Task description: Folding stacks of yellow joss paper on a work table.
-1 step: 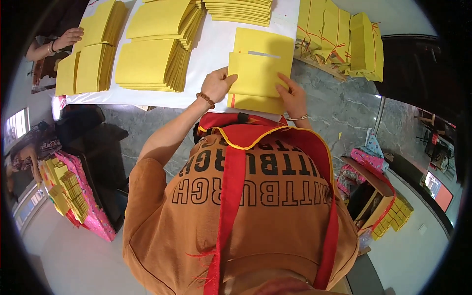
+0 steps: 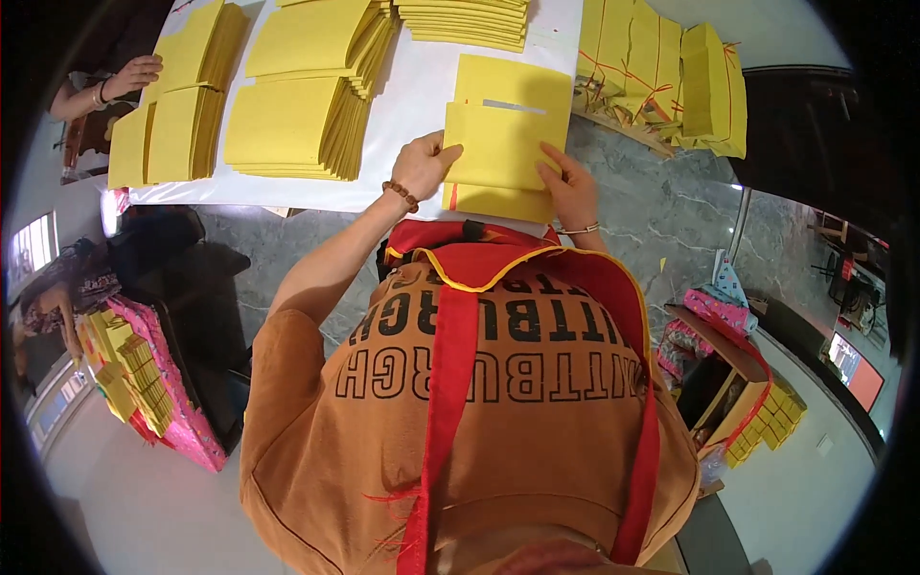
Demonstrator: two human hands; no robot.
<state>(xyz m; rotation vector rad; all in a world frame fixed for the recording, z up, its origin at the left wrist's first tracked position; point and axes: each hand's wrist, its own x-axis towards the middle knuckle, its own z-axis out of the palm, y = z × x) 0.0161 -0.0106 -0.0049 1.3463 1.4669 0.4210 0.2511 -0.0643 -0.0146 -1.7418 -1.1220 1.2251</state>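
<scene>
A folded yellow paper sheet point(image 2: 494, 144) lies at the table's near edge, between my two hands. My left hand point(image 2: 422, 168), a beaded bracelet on its wrist, pinches the left edge with thumb and fingers. Gripping the right edge, my right hand point(image 2: 572, 185) has its thumb on top. Under the folded sheet are more yellow paper point(image 2: 517, 79) and a thin red strip. A pale strip shows along the fold's upper edge. To the left stand thick stacks of yellow paper point(image 2: 283, 125), and another stack point(image 2: 465, 21) lies farther back.
The white-covered table point(image 2: 407, 105) holds the stacks. Another person's hand point(image 2: 134, 75) touches the far-left stack. Yellow bundles tied with red string point(image 2: 661, 67) stand past the table's right side. A dark chair point(image 2: 177, 316) is at left; a pink-lined box point(image 2: 172, 383) holds yellow bundles.
</scene>
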